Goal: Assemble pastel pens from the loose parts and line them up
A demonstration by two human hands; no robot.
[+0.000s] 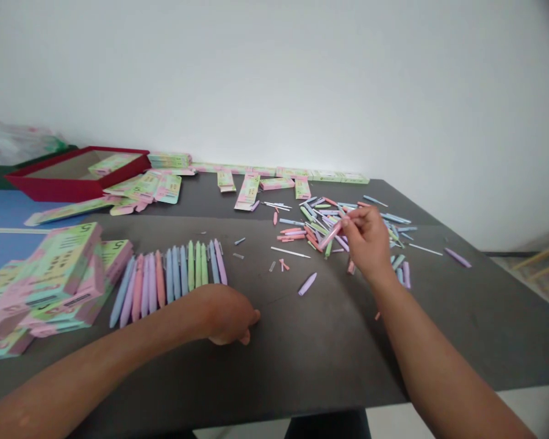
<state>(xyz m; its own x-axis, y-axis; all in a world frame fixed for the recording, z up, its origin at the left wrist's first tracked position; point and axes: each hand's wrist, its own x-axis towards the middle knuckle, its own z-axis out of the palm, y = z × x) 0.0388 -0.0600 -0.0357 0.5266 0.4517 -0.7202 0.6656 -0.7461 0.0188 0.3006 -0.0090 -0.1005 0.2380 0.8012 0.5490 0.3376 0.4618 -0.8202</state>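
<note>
Pen barrel (pixel 330 235), one, pink, sits pinched between the right hand's (pixel 368 244) fingertips, over uncountable loose parts (pixel 306 213) toward the table's (pixel 302 366) far right corner. It looks light, stiff, slippery; best gripped mid-length. The left hand (pixel 226 314) curls toward the near edge, holding what, I can't tell, beside roughly fourteen pens (pixel 197 262); one red tray (pixel 73 190) lies far left.

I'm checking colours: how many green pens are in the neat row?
3 green pens, side by side between blue pens, near the right of the row; lower ends hidden.
</note>
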